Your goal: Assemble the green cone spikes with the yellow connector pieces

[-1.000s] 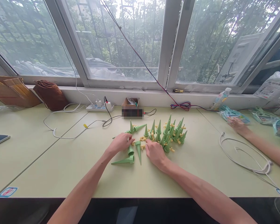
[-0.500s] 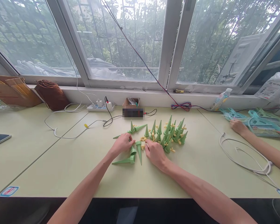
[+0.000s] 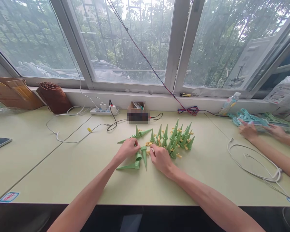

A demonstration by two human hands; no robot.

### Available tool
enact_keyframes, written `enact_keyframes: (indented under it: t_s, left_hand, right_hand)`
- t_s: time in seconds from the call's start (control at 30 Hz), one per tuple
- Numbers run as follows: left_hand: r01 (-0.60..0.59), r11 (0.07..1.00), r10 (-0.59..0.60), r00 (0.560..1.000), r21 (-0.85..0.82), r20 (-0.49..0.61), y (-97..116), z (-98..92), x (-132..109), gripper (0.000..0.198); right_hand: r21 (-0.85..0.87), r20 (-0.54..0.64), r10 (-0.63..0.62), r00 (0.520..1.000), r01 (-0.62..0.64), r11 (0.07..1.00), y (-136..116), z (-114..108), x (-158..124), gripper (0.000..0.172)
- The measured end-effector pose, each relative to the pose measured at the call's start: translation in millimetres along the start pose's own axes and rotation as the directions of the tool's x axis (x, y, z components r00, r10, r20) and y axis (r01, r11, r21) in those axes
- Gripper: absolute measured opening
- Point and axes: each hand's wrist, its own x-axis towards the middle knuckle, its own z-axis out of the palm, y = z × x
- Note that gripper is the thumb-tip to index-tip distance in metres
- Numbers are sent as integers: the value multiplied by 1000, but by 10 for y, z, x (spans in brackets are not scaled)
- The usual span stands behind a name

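Note:
My left hand (image 3: 129, 147) is curled low over the table, its fingertips closed beside a green cone-shaped watering spike (image 3: 138, 157) that it partly covers. What those fingers hold is hidden. Another green spike (image 3: 128, 166) lies on its side nearer me, and a further one (image 3: 144, 156) points toward me between my hands. My right hand (image 3: 161, 158) has thumb and forefinger pinched by small yellow valve pieces (image 3: 148, 144); I cannot make out what is in the pinch. Beyond it several green spikes (image 3: 174, 133) stand upright, with yellow valves at their sides.
Behind the spikes are a small cardboard box (image 3: 132, 105) and a power strip (image 3: 99, 111) with cables. A phone (image 3: 0, 144) lies at far left. At right, another person's hands (image 3: 248, 130) touch teal plastic items (image 3: 246, 116), near a coiled white cable (image 3: 256, 174).
My hands stay almost in place over the spikes. At right, the other person's second hand has come further into view, onto the plastic items, which have shifted.

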Motion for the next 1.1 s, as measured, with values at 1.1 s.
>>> enact_keyframes:
  t_s: [1.1]
  left_hand:
    - [-45, 628, 283, 943, -777, 175, 261, -82, -82, 30]
  right_hand:
    - [554, -296, -21, 955, 190, 810, -27, 40, 11, 10]
